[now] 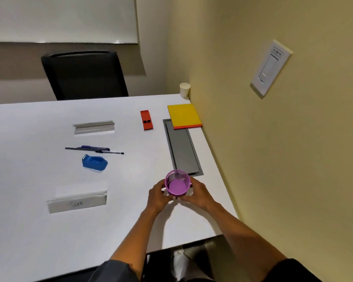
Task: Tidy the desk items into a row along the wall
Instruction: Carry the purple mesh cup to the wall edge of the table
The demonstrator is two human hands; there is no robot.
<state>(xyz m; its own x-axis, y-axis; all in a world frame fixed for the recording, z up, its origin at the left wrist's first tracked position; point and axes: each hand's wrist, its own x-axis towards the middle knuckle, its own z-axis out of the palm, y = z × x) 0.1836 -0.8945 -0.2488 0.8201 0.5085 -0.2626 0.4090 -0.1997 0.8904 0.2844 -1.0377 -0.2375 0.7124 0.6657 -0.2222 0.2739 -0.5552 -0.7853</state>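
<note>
A purple mesh pen cup (177, 182) stands upright and empty near the desk's right side. My left hand (158, 195) and my right hand (198, 193) wrap its sides. A yellow notebook (183, 116) lies against the wall, and a white paper cup (184, 90) stands in the far corner. A red stapler (146, 119), several pens (94, 150), a blue tape dispenser (94, 162) and two metal name holders, one far (93, 127) and one near (77, 202), are spread over the white desk (29, 231).
A grey cable hatch (181, 149) is set into the desk beside the yellow wall (273, 159). A black chair (84, 75) stands at the far side. A white wall panel (270, 68) hangs above the desk. The near desk edge runs just below my forearms.
</note>
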